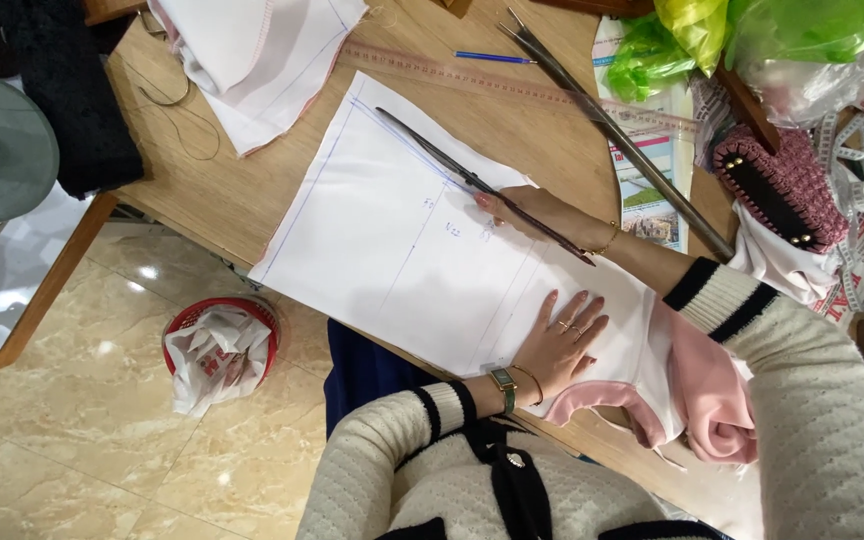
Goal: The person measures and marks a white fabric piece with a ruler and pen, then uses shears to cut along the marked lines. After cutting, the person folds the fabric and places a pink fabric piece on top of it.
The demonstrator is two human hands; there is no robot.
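Item: white fabric [392, 240], marked with blue lines, lying flat on the wooden table [222, 190], one corner overhanging the near edge above the tiled floor

Left hand [562, 340]: I am pressing it flat on the cloth, fingers spread and gripping nothing, close to my body beside the pink fabric [702, 390]

Right hand [542, 212]: I am closing it around the handles of the long scissors [472, 180], blades lying across the white fabric and pointing away toward its far corner; I cannot tell how far the blades are parted

Nearby: clear ruler [512, 85] and blue pen [492, 57] beyond the cloth, a long dark rod [612, 135] crossing the ruler, more white cloth [252, 60] at the far end, green plastic bags [742, 35], a red basket [220, 350] on the floor

Risks, as I judge them: my holding hand is sitting well back from the blade tips, so the cloth could be creeping or rucking there and pulling the cut off the blue line; the overhanging corner could be dragging the piece sideways
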